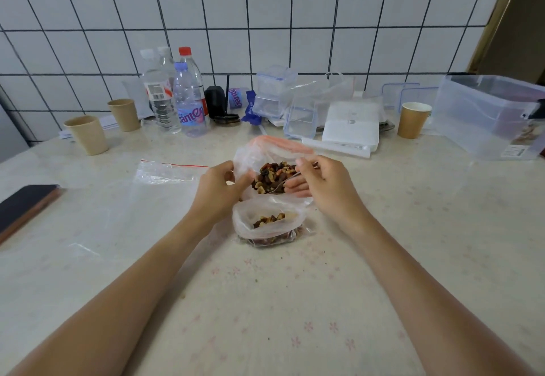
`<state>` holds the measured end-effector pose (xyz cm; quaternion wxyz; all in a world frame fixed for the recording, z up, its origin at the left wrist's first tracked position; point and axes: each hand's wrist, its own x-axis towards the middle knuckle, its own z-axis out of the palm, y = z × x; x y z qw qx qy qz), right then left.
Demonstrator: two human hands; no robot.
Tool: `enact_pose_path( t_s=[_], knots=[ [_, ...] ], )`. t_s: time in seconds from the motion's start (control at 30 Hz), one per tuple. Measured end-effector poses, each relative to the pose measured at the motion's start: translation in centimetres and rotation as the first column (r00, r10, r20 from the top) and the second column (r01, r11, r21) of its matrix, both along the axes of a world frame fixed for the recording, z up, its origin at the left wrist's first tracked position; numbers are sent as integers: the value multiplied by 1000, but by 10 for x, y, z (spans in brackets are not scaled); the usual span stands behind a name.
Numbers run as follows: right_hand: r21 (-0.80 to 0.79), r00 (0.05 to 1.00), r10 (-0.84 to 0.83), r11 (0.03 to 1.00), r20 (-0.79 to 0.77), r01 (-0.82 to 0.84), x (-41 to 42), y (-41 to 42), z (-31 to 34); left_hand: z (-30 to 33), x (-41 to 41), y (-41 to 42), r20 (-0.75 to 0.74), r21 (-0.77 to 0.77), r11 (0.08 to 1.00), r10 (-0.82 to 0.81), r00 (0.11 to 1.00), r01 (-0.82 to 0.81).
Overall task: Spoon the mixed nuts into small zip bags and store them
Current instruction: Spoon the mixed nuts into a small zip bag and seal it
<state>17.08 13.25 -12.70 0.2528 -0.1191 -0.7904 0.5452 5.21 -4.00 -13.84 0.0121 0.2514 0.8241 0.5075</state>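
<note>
A large clear bag [253, 151] with a pinkish rim stands open at the table's middle, holding mixed nuts [272, 176]. My left hand [219, 187] grips its left edge. My right hand [321, 181] holds a thin metal spoon [284, 182] whose bowl is down among the nuts. Just in front stands a small zip bag [265, 222], open, partly filled with nuts. An empty zip bag [165, 172] with a red strip lies flat to the left.
A phone [26, 204] lies at the left edge. Paper cups [87, 135], water bottles [188, 101], clear lidded containers [275, 89], a white box [351, 122] and a big clear storage bin [489, 116] line the back by the tiled wall.
</note>
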Motion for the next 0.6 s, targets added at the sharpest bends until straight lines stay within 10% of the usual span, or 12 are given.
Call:
enact_pose_path(
  t_s=[0.6],
  knots=[
    [-419,996,-78,904,34,85,-2,-4,-6,1,0,-1,-63,7,998,60,996,-60]
  ],
)
